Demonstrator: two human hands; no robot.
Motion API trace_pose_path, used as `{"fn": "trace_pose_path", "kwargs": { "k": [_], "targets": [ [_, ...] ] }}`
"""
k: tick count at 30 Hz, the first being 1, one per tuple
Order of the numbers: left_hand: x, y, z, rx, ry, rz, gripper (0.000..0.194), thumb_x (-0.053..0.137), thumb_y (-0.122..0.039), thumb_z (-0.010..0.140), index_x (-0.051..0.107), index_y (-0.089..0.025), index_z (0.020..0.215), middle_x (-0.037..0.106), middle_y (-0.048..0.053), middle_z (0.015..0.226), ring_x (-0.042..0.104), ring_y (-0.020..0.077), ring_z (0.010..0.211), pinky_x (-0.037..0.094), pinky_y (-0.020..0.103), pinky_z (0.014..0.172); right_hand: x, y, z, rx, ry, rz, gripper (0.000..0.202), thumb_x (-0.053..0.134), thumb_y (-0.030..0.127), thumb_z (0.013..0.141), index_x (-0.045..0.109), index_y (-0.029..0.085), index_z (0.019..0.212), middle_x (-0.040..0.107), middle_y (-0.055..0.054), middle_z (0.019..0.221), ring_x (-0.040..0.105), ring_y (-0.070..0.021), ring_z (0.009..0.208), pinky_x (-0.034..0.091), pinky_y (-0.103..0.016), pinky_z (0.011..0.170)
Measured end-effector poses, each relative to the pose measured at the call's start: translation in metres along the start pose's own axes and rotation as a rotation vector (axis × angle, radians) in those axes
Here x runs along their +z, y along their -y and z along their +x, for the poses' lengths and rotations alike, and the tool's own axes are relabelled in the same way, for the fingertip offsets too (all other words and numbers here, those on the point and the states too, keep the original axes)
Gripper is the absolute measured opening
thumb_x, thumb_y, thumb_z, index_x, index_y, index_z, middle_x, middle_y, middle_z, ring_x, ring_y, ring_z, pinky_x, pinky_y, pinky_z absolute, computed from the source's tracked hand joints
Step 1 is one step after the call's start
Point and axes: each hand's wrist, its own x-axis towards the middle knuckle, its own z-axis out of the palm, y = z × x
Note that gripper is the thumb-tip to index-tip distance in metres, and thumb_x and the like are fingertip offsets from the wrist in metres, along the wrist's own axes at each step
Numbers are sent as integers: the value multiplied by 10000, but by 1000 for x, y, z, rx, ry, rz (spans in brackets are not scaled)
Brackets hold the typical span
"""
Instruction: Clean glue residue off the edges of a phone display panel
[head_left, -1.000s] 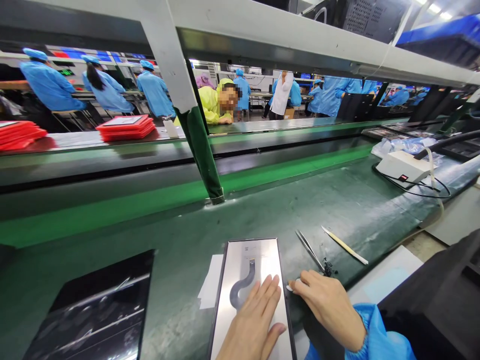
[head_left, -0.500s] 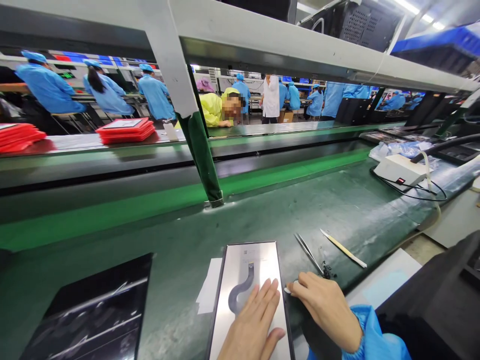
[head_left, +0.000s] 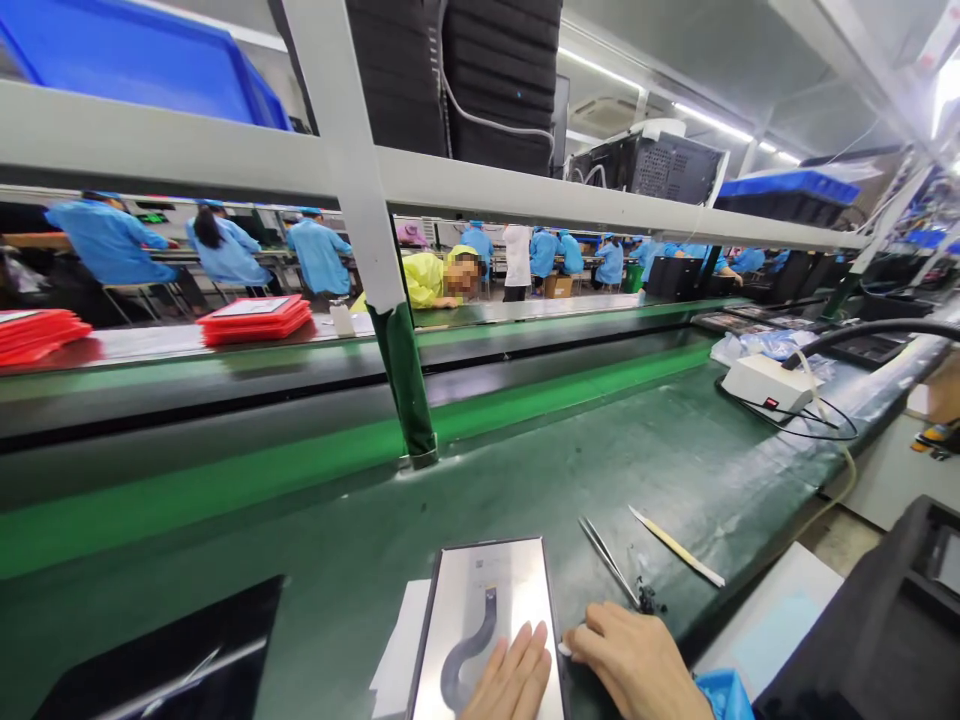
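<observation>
The left hand (head_left: 514, 675) lies flat, fingers extended and close together, on the display panel (head_left: 510, 570) beneath them. The right hand (head_left: 634, 655) pinches a small white piece (head_left: 564, 649) at the panel's right edge. Caution: leftward drift of the left fingers could crease the flex cable (head_left: 457, 665) beside them. Bench surface (head_left: 495, 490) is open ahead of the panel; tweezers (head_left: 609, 562) and black scraps (head_left: 649, 598) restrict room just beyond the right fingers.
</observation>
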Motion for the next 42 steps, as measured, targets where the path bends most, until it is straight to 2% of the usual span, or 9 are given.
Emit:
{"fn": "trace_pose_path", "kwargs": {
  "k": [2, 5, 8, 11, 23, 30, 36, 39, 42],
  "targets": [
    [-5, -6, 2, 35, -45, -35, 729, 426, -456, 1036, 90, -130, 1595, 668, 125, 1305, 657, 254, 1187, 542, 346, 999, -3, 0, -2, 59, 34, 45, 454, 241, 327, 1086, 578, 246, 794, 611, 28, 682, 625, -117, 610, 343, -250, 525],
    [-36, -18, 16, -70, 73, -108, 610, 427, -277, 1038, 185, -149, 1583, 543, 131, 1451, 538, 262, 1328, 513, 395, 1046, -10, 1, -7, 144, 88, 137, 452, 223, 367, 1086, 616, 251, 895, 633, 15, 734, 654, -124, 670, 369, -236, 555],
    [-67, -23, 33, -100, 196, -169, 541, 450, -227, 1027, 296, -132, 1538, 521, 125, 1472, 503, 246, 1356, 495, 400, 1068, -16, 4, -13, 181, 110, 194, 458, 222, 397, 1082, 619, 247, 908, 633, 12, 744, 652, -129, 668, 379, -238, 571],
    [-79, -24, 40, -107, 230, -162, 461, 443, -237, 1034, 393, -110, 1474, 537, 130, 1456, 503, 245, 1352, 503, 395, 1058, -20, 8, -15, 176, 112, 200, 478, 214, 411, 1079, 620, 244, 888, 620, 12, 723, 636, -130, 636, 370, -247, 565],
    [-78, -26, 41, -116, 243, -154, 467, 429, -242, 1041, 372, -127, 1489, 528, 121, 1463, 487, 239, 1363, 497, 390, 1070, -19, 18, -13, 158, 94, 125, 467, 197, 380, 1084, 578, 245, 851, 614, 22, 718, 635, -139, 627, 325, -293, 542],
    [-62, -30, 35, -110, 161, -76, 469, 387, -261, 1055, 368, -114, 1500, 559, 134, 1434, 549, 257, 1313, 552, 391, 1010, -23, 31, -7, 143, 50, -94, 454, 205, 270, 1078, 505, 246, 738, 563, 21, 646, 577, -149, 545, 294, -311, 509],
    [-56, -30, 34, -91, 110, -45, 451, 362, -262, 1061, 391, -117, 1486, 592, 133, 1401, 600, 264, 1262, 569, 390, 980, -19, 45, -10, 183, 50, -251, 295, 389, 17, 926, 496, 251, 781, 570, 7, 678, 566, -181, 570, 299, -319, 528],
    [-55, -30, 35, -89, 90, -46, 446, 358, -258, 1062, 397, -103, 1478, 595, 145, 1395, 602, 267, 1261, 566, 398, 982, -16, 50, -13, 205, 53, -266, 270, 468, -18, 844, 495, 249, 828, 582, 9, 695, 570, -184, 584, 302, -317, 530],
    [-53, -31, 35, -63, 83, -24, 429, 343, -244, 1062, 430, -65, 1441, 603, 162, 1381, 615, 280, 1243, 575, 408, 959, -15, 52, -15, 211, 50, -279, 276, 484, -25, 826, 496, 250, 847, 577, 16, 686, 563, -179, 580, 301, -313, 525]
  ]
}}
